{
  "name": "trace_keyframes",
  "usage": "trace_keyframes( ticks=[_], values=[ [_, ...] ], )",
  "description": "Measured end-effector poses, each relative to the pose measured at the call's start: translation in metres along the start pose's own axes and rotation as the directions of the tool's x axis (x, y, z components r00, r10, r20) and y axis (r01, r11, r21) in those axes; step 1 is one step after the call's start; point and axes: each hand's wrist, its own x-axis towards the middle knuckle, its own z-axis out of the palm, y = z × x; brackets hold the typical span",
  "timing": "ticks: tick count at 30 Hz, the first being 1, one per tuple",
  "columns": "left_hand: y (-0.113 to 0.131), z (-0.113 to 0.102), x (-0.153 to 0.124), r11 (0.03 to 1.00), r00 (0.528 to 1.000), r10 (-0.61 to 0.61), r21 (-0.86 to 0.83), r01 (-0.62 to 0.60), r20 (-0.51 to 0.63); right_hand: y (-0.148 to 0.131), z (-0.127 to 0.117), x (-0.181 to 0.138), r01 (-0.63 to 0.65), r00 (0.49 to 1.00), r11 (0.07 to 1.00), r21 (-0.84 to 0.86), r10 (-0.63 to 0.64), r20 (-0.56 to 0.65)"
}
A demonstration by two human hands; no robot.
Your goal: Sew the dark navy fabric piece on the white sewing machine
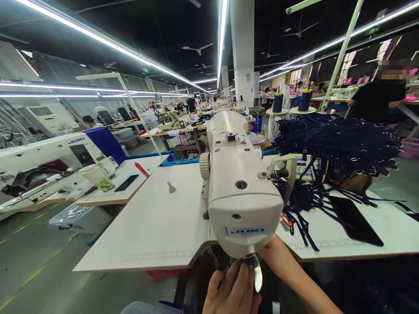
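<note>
A cream sewing machine (240,183) stands on the white table (157,222), its head end facing me. My left hand (232,290) is at the bottom centre, fingers curled around a shiny metal part (257,270) under the machine head. My right hand (278,257) reaches in from the right, its fingers tucked behind the same spot beneath the head. What the right fingers touch is hidden. A heap of dark navy straps (334,148) lies to the right of the machine, spilling across the table.
Two navy thread cones (305,100) stand behind the heap. A dark flat phone (355,220) lies on the table at right. Another sewing machine (39,161) and a cup (94,175) are at left. A person in black (379,98) works at far right.
</note>
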Motion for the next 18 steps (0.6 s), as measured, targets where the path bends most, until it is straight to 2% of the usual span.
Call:
trace_keyframes(
  ticks=[5, 18],
  values=[
    [0.002, -0.001, 0.001, 0.997, 1.0, 0.017, 0.076, -0.016, -0.012, 0.007, 0.004, 0.004, 0.023, 0.998, 0.997, -0.075, -0.027, -0.051],
    [0.01, 0.007, 0.003, 0.988, 0.999, -0.014, 0.15, 0.022, -0.05, 0.013, 0.005, 0.008, 0.011, 0.999, 0.991, -0.137, -0.016, -0.042]
  ],
)
